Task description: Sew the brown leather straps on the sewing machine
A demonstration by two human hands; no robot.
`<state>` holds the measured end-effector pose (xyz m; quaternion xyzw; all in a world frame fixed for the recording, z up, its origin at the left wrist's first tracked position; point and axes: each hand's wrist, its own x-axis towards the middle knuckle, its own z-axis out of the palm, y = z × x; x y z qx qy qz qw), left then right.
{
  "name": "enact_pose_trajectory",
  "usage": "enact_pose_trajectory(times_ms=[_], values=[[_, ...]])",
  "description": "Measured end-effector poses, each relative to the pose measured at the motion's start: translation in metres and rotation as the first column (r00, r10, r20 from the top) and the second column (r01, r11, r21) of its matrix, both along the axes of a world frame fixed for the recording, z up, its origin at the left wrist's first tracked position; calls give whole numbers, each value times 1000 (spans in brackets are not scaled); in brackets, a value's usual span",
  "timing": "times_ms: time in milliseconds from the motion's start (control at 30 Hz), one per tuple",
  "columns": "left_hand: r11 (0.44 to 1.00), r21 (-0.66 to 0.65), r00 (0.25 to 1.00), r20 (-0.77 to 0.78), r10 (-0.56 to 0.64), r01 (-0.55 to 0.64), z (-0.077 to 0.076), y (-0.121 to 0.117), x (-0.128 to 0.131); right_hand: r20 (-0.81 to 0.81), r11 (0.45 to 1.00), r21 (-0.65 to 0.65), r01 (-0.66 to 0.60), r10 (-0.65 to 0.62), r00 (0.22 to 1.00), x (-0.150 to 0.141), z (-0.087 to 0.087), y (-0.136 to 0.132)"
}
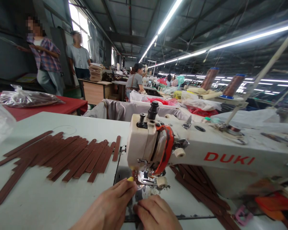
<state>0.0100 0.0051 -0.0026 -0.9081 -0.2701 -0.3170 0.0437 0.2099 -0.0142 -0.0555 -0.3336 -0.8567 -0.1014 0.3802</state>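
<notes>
Far L of the sewing machine (144, 137), a clear plastic bag (31, 97) w/ dark brown contents lies on a red counter (76, 104). Nearer, just L of the machine on your pale counter (38, 198), brown strips (72, 153) lie fanned out, many overlapping, ends rounded. Your left hand (115, 201) is right at the machine's presser foot (145, 180), fingers drawn together, sth. yellow at a fingertip — can't tell if it's gripping anything. Just R of it, your right hand (158, 212) is low in front of the machine's head, fingers curled; what's under them is hidden, so can't tell its hold either. Under the machine's arm, a second pile of brown strips (194, 185) runs toward you, and behind the arm stand 2 brown thread cones (210, 78).
</notes>
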Motion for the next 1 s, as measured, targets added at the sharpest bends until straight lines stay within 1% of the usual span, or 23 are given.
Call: enact_pose_trajectory(times_ms=[100, 200, 233, 300, 333, 367, 400, 433, 467, 500, 533, 567, 600, 633, 700, 767, 833, 900, 933, 967, 1000], values=[[998, -58, 1000, 26, 6, -5, 1, -4, 0, 11, 999, 37, -11, 11, 1000, -6, 7, -2], [995, -87, 998, 15, 56, -54, -1, -4, -8, 9, 999, 35, 19, -20, 1000, 3, 24, -11], [991, -99, 996, 13, 93, -91, 0, -1, -14, 17, 999, 0, 40, -40, 999, 12, 32, -15], [977, -122, 984, 0, 178, -177, 2, 13, -25, 59, 986, -118, 121, -114, 992, 41, 49, -25], [968, -128, 976, -10, 216, -215, 4, 22, -29, 94, 964, -184, 191, -176, 980, 58, 56, -30], [963, -133, 972, -47, 229, -234, 6, 33, -32, 136, 934, -228, 276, -250, 959, 77, 62, -34], [965, -138, 973, -94, 210, -222, 9, 43, -32, 164, 899, -224, 377, -346, 924, 95, 65, -37], [971, -155, 975, -152, 160, -183, 12, 52, -31, 190, 861, -204, 465, -431, 882, 111, 65, -39], [976, -172, 974, -204, 99, -135, 15, 59, -28, 203, 816, -186, 548, -514, 834, 125, 63, -39], [978, -187, 970, -242, 41, -88, 18, 64, -24, 217, 786, -165, 596, -560, 799, 135, 59, -38], [979, -198, 964, -266, -2, -53, 20, 67, -21, 231, 767, -146, 625, -588, 775, 142, 55, -35], [980, -197, 960, -278, -20, -37, 22, 69, -20, 243, 761, -123, 636, -599, 763, 146, 50, -31], [982, -185, 959, -283, -13, -42, 22, 71, -21, 253, 769, -94, 633, -596, 762, 148, 46, -27], [985, -165, 958, -286, 4, -54, 21, 72, -25, 259, 779, -59, 625, -593, 763, 149, 43, -24], [991, -102, 954, -295, 53, -87, 16, 74, -40, 255, 798, -1, 602, -582, 772, 150, 42, -19], [994, -3, 948, -299, 106, -112, 6, 73, -61, 212, 818, 42, 574, -569, 795, 150, 47, -19], [985, 109, 949, -271, 158, -133, -5, 64, -79, 128, 842, 74, 534, -539, 832, 142, 53, -24], [967, 179, 958, -190, 216, -182, -12, 45, -85, 36, 880, 87, 467, -471, 881, 121, 55, -30], [959, 184, 961, -134, 241, -215, -13, 32, -83, -2, 902, 85, 422, -424, 906, 104, 54, -34], [954, 161, 960, -83, 268, -253, -13, 20, -78, -39, 925, 81, 370, -368, 929, 84, 51, -36], [956, 140, 963, -48, 265, -256, -11, 7, -70, -72, 941, 101, 323, -317, 946, 63, 48, -38]])
